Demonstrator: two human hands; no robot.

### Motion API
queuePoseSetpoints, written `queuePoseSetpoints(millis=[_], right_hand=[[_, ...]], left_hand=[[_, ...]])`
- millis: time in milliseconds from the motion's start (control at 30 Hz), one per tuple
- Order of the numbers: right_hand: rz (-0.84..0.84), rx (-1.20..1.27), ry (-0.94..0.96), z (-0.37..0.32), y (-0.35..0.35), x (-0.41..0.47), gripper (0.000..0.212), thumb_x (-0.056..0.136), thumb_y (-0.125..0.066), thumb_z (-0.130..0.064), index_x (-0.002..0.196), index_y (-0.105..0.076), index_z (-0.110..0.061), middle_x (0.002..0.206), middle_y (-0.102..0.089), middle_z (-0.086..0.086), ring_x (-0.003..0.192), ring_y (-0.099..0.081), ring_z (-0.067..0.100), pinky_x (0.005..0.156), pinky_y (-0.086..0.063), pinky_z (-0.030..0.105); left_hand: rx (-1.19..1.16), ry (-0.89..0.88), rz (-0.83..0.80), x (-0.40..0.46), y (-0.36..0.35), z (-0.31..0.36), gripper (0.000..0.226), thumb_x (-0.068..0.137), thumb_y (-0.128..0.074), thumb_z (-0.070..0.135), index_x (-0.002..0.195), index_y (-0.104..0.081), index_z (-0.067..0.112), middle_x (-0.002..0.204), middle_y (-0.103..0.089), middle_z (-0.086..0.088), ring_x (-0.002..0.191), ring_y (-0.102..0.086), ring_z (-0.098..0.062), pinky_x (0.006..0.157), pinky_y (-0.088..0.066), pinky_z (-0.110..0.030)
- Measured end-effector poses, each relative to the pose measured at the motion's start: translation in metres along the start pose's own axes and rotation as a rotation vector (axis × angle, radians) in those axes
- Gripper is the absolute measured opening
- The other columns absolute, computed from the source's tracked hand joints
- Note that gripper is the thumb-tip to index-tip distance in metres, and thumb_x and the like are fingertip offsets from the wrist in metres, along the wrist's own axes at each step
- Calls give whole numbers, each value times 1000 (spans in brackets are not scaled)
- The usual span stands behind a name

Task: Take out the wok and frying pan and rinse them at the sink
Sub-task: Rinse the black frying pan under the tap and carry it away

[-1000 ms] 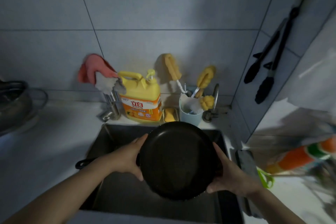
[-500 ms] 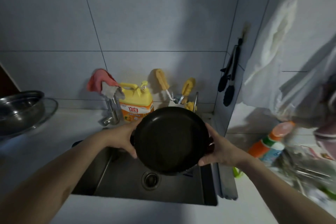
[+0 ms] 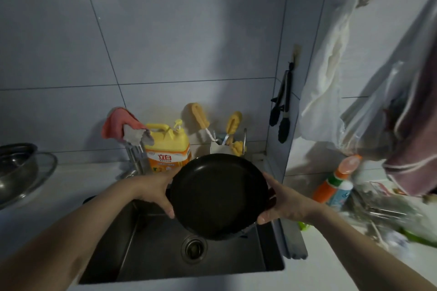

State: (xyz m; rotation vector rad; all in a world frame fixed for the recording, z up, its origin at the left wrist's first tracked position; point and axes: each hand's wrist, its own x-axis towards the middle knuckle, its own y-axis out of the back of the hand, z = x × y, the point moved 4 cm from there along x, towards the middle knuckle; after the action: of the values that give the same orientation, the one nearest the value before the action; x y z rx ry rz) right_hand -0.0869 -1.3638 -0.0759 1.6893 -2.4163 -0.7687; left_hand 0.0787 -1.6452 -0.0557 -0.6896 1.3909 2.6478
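Two hands carry the whole scene, but the biggest thing under them is the steel sink, which fills the lower centre of the frame with its round drain showing just below the pan. Above it, at frame centre, the black frying pan is held tilted, its inner face turned toward the camera, clear of the basin. The left hand grips the pan's left rim, thumb over the front edge; the right hand clasps the right rim the same way, fingers curled behind. No handle is visible, so both grips sit on bare rim, and if the pan is wet, which the dim light hides, it could slip and drop onto the steel below. Left of the pan the faucet stands draped with a pink cloth, close enough that a swing leftward might knock it. Behind sits the yellow detergent jug. At lower right an orange-capped spray bottle stands among blurred clutter, within reach of a careless right elbow. The wok is not identifiable here.
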Motion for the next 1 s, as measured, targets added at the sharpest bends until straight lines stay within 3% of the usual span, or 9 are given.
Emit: queuePoseSetpoints(millis=[167, 267, 333, 433, 533, 633, 733, 900, 1000], right_hand=[[28, 28, -19, -5, -7, -6, 92, 70, -86, -13, 125, -25, -55, 121, -44, -22, 106, -46, -6, 78, -44, 1], [47, 44, -25, -5, -9, -8, 93, 71, -85, -10, 127, -24, -51, 122, -43, -23, 110, -45, -2, 78, -44, 0], [70, 46, -35, -3, -10, -9, 96, 70, -86, -13, 126, -21, -54, 122, -42, -24, 116, -43, 3, 82, -44, 4], [95, 31, -42, -1, -11, -9, 100, 66, -90, -21, 122, -18, -64, 126, -43, -22, 124, -43, 12, 101, -42, 24], [99, 35, -48, 1, -12, -10, 102, 65, -90, -23, 122, -18, -67, 130, -43, -21, 125, -44, 13, 100, -43, 25], [116, 35, -70, 3, -14, -13, 109, 62, -92, -27, 135, -17, -58, 136, -42, -16, 132, -40, 17, 107, -41, 33], [148, 42, -123, 8, -15, -21, 119, 62, -91, -28, 149, -10, -41, 133, -43, -14, 132, -41, 18, 106, -42, 30], [258, 29, -167, 23, -11, -55, 139, 46, -94, -54, 152, -5, -42, 150, -34, -6, 141, -33, 24, 113, -38, 51], [327, 43, -193, 34, -5, -90, 137, 49, -94, -49, 152, -5, -42, 150, -33, -6, 136, -39, 22, 110, -42, 44]], left_hand=[[58, -36, -15, 0, 9, -2, 131, 41, -90, 45, 145, -11, 46, 146, -31, 20, 137, -27, -9, 116, -26, -37], [53, -68, -28, 1, 12, 1, 118, 47, -91, 36, 139, -17, 50, 141, -32, 23, 134, -28, -6, 115, -27, -36], [50, -83, -36, 2, 11, 3, 118, 46, -91, 36, 134, -15, 54, 138, -32, 25, 134, -27, -6, 115, -27, -36], [46, -95, -32, 5, 11, 1, 117, 47, -90, 36, 138, -18, 52, 140, -33, 24, 135, -26, -6, 116, -25, -38], [62, -109, -40, 8, 10, -1, 127, 36, -90, 51, 140, -17, 51, 143, -34, 23, 137, -27, -8, 116, -26, -42], [69, -126, -57, 10, 10, 2, 126, 33, -84, 60, 140, -18, 51, 142, -34, 23, 137, -27, -7, 116, -25, -40], [99, -127, -56, 15, 12, 8, 130, 30, -82, 64, 140, -15, 51, 144, -34, 21, 137, -27, -9, 116, -25, -40], [154, -144, -106, 28, 5, 43, 136, 39, -89, 44, 147, -6, 38, 136, -28, 24, 136, -24, -7, 115, -22, -31], [217, -191, -130, 39, -2, 74, 139, 34, -88, 57, 144, -3, 48, 146, -28, 20, 138, -26, -10, 116, -26, -34]])
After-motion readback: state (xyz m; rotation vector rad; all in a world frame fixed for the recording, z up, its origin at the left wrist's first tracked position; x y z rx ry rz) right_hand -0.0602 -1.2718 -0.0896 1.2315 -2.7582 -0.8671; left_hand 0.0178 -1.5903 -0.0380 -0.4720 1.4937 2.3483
